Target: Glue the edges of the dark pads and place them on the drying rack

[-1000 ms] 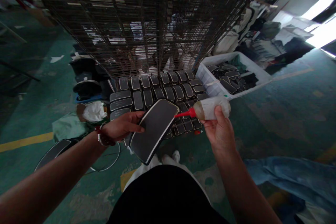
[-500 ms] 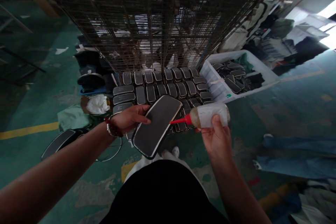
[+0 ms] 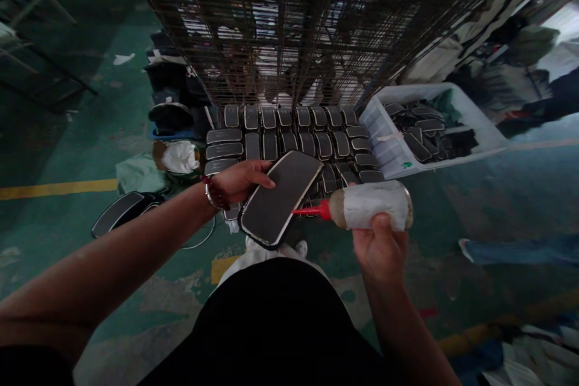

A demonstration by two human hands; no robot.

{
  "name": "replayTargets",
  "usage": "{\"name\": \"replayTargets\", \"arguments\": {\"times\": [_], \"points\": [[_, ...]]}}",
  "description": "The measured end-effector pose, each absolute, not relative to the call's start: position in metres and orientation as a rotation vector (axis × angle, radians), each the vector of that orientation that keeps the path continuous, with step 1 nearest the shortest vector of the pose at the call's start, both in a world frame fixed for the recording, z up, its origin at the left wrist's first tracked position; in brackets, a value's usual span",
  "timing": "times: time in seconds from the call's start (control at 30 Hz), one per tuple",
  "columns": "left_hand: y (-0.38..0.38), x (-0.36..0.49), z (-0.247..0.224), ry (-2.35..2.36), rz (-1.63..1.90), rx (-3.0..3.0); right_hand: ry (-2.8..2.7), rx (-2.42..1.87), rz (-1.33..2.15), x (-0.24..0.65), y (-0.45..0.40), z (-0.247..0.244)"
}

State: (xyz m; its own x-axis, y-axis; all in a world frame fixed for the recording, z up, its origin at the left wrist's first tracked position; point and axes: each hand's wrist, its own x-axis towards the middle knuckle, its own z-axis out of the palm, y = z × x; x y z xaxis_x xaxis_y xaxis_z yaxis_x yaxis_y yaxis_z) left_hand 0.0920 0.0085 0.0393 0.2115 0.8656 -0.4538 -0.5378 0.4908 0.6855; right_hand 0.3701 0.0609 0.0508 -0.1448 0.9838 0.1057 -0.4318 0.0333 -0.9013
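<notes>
A dark rounded panel (image 3: 283,196) with a pale line round its edge is tilted in front of my body. My left hand (image 3: 242,182) grips it by its left edge, thumb on top. In my right hand (image 3: 382,247) lies a bottle (image 3: 375,205) wrapped in white, held sideways. Its red nozzle (image 3: 314,210) points left, and the tip is at the panel's right edge. Beyond the panel, several similar dark pieces (image 3: 270,146) lie in rows.
A tall wire rack (image 3: 289,30) stands behind the rows. At the right is a white crate (image 3: 384,148) of dark pieces. Black items (image 3: 169,87) and a green bag (image 3: 140,174) are on the left. A person's leg (image 3: 511,251) shows at the far right.
The view has shifted, so the rows and crate appear farther right. The bottle looks larger and closer, its nozzle tip still at the panel's edge. The person's legs at the right have moved mostly out of view.
</notes>
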Motion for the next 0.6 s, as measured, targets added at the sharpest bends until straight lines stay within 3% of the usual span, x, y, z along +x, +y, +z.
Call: {"name": "replayTargets", "arguments": {"times": [0.6], "points": [[0.012, 0.090, 0.039, 1.086, 1.238, 0.101, -1.123, -0.722, 1.507, 0.375, 0.052, 0.045]]}}
